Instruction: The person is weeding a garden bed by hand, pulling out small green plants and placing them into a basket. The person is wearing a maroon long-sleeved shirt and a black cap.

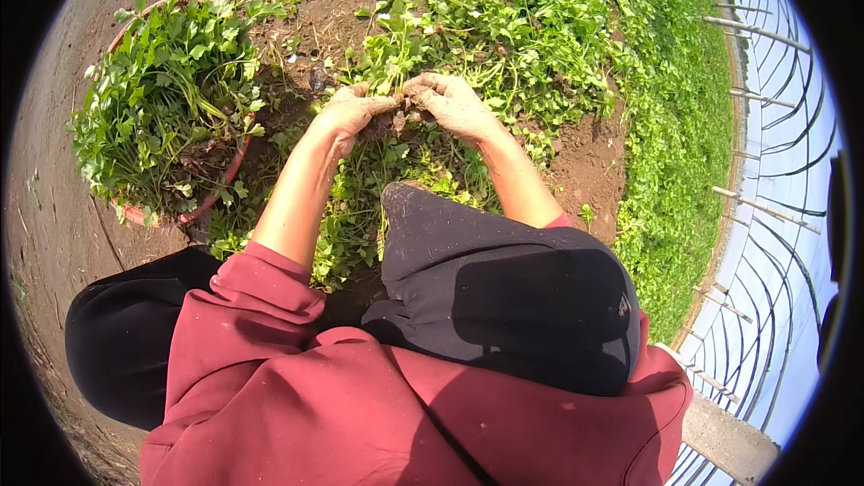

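Between my hands, at the upper middle of the head view, a leafy green plant [398, 47] stands upright, its soil-caked roots [399, 120] hanging below. It looks like celery or parsley. My left hand [349, 113] pinches the stem base with thumb and fingers. Soil coats the fingers of my right hand [451, 104], which are closed on the root end from the other side. Loose plants and leaves [351, 182] lie beneath my wrists. To the left, a round reddish tub [233, 165] is heaped with cut or pulled greens [169, 81], roots toward me.
A pile of uprooted greens [520, 7] spreads beyond my right hand. Bare brown soil [590, 155] borders a dense growing bed [675, 115] at right. Greenhouse hoops [776, 148] stand past it. My bent knees, in black trousers [499, 270], frame the near ground.
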### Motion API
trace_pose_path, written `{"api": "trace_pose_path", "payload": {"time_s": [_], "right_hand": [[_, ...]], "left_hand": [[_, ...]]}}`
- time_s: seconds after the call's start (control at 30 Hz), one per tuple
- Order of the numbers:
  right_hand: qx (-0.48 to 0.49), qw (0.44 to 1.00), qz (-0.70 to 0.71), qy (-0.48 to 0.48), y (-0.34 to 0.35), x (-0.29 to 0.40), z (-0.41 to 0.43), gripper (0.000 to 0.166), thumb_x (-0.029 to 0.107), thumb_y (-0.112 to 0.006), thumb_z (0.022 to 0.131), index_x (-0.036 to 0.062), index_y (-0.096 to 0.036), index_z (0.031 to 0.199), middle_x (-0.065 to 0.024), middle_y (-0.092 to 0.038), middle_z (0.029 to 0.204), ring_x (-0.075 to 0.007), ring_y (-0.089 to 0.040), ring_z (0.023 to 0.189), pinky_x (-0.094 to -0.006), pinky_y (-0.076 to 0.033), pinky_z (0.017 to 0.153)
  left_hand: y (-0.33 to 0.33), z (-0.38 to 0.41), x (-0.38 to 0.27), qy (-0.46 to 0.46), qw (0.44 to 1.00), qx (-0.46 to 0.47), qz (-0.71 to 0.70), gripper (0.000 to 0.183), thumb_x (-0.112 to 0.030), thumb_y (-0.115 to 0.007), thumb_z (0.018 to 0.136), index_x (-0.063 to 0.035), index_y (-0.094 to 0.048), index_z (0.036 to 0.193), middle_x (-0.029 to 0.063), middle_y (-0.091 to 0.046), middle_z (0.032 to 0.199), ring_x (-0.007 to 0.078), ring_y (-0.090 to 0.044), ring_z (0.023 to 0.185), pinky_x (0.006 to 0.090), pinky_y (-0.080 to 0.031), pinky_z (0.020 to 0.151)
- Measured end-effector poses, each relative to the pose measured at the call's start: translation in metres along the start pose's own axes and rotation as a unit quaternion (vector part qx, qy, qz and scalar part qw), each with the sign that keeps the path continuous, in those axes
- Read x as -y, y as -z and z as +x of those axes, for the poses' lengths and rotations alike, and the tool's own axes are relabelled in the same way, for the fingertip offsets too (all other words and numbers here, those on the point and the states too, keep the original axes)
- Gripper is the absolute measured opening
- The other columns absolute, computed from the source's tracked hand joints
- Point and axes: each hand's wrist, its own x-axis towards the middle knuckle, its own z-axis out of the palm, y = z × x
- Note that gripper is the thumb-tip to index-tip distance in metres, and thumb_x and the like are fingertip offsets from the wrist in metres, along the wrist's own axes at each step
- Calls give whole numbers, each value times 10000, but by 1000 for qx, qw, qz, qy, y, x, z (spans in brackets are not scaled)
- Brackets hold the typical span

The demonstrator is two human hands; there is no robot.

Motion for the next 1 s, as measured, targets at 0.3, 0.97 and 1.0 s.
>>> {"api": "trace_pose_path", "payload": {"time_s": [0.3,0.97,1.0], "right_hand": [[-88,980,169,62,-9,-15,-14,215,60,-724,764,40,-587,927,-24,-615,886,-114,-579,801,-253,-476,753],[-114,920,-372,44,76,-2,1,763,88,-634,703,198,-347,1402,-149,-614,1074,-298,-599,1006,-381,-469,877],[-161,850,-498,62,65,17,19,743,126,-663,707,196,-357,1380,-165,-536,1183,-353,-562,1040,-424,-452,912]], "left_hand": [[-25,4,5,-70,995,-66,-4,217,-66,-632,858,-8,-570,1058,63,-650,918,120,-631,738,249,-524,661],[-8,15,-30,-130,967,-76,-206,93,-77,-604,884,-20,-616,956,67,-673,922,146,-643,783,285,-535,706],[1,19,-21,-130,960,-113,-223,115,-73,-584,889,-8,-613,979,84,-678,933,156,-649,791,297,-552,708]]}}
